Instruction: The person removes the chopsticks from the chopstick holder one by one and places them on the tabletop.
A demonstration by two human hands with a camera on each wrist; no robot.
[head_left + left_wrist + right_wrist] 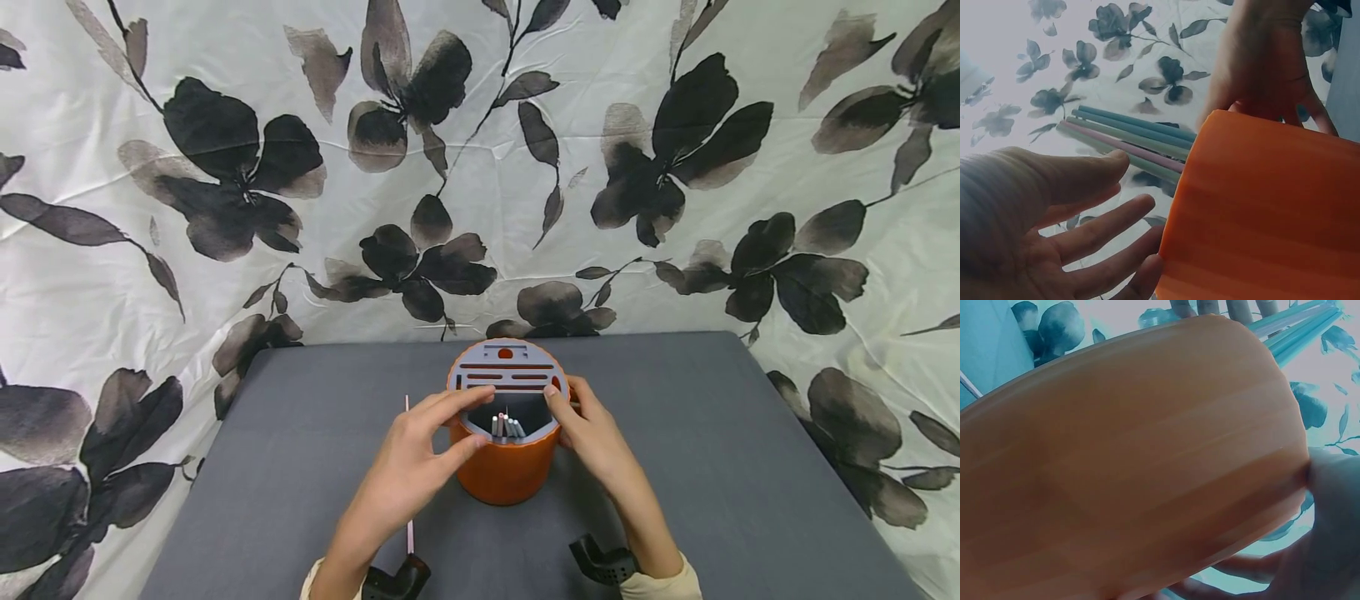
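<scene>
An orange round container (502,477) stands upright between both hands, topped by a grey slotted insert (540,358). Several thin pastel straws (1141,132) stick out of its wide front opening; blue, pink and pale green ones show in the left wrist view. At the left of the rim is my left hand (408,462), its fingers extended over the opening and its thumb by the front edge. My right hand (596,433) grips the container's right side, thumb on the rim and fingers round the outer wall. The lower ends of the straws are hidden inside.
A single pink straw (410,536) lies on the grey table (315,450), left of the container and partly behind the left arm. Black wrist devices (603,562) sit on both wrists. A white cloth with dark flowers (525,208) hangs behind the table.
</scene>
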